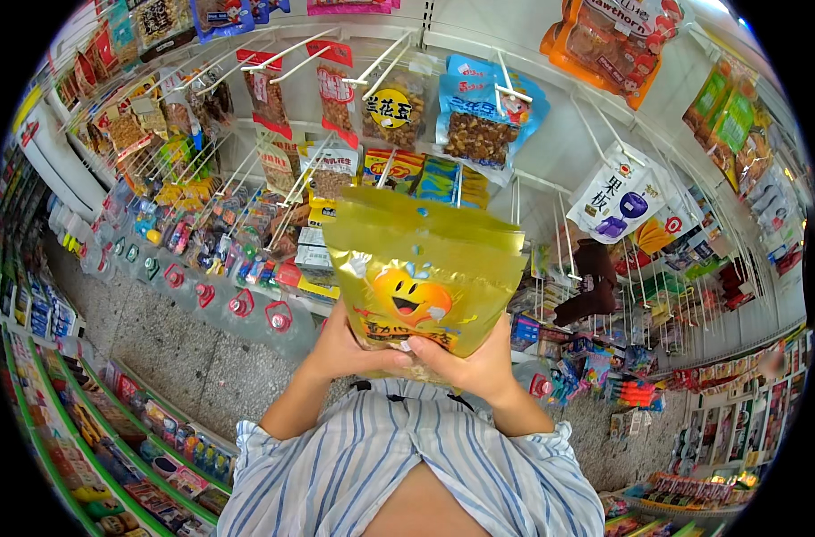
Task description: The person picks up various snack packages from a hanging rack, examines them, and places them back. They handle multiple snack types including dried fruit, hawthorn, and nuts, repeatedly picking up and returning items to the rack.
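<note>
Both my hands hold a shiny gold-green snack pouch (434, 268) upright in front of my body. A smiling orange cartoon face and writing are printed on its front. My left hand (354, 346) grips the lower left side of the pouch, and my right hand (471, 359) grips the lower right side, thumbs on the front face. The fingers behind the pouch are hidden. Just beyond the pouch, peanut and bean snack bags hang on white wire hooks, among them a blue bag of brown snacks (481, 127) and a clear bag with a yellow round label (393, 111).
A white display rack with protruding hooks (515, 94) curves around in front. Large clear bottles with red handles (241, 303) stand on the speckled floor (199, 366) below it. Green-edged shelves of packaged goods (112, 436) are at lower left. A white fruit-snack pouch (615, 191) hangs at right.
</note>
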A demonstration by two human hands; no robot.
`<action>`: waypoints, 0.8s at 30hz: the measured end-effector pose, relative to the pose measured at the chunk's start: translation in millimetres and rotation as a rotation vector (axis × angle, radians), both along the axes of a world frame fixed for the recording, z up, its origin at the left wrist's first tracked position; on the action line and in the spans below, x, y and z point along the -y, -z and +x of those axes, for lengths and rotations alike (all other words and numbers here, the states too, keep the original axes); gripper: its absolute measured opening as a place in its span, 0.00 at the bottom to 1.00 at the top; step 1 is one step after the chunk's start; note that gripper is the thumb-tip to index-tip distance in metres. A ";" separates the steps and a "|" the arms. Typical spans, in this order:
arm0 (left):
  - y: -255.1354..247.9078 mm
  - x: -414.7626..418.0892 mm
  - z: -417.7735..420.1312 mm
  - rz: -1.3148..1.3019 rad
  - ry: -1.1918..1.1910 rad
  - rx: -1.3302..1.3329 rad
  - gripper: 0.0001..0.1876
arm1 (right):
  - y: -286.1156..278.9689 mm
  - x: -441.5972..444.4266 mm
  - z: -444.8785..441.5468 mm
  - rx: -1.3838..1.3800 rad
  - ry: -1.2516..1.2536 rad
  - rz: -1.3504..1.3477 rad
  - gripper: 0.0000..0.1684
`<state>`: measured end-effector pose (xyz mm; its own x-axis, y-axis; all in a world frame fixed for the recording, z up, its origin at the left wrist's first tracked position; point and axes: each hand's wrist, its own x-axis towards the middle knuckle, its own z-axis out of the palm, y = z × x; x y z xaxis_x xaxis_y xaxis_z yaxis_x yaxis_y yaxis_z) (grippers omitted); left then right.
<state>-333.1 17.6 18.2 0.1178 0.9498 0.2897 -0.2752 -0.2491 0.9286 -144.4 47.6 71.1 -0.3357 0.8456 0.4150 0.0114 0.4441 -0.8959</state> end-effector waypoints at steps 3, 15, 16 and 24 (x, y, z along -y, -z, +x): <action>-0.8 3.9 -7.4 0.036 0.068 -0.018 0.45 | 3.6 3.0 0.6 0.045 -0.017 0.072 0.41; 18.3 25.0 -8.3 -0.079 -0.027 -0.120 0.43 | 2.5 8.6 3.3 0.188 -0.069 0.109 0.44; 18.8 26.7 -7.1 -0.096 -0.033 -0.099 0.43 | 5.0 8.6 2.7 0.177 -0.083 0.101 0.45; 11.0 39.8 0.6 -0.204 0.009 -0.005 0.37 | -4.3 11.0 -4.3 -0.146 0.049 0.129 0.37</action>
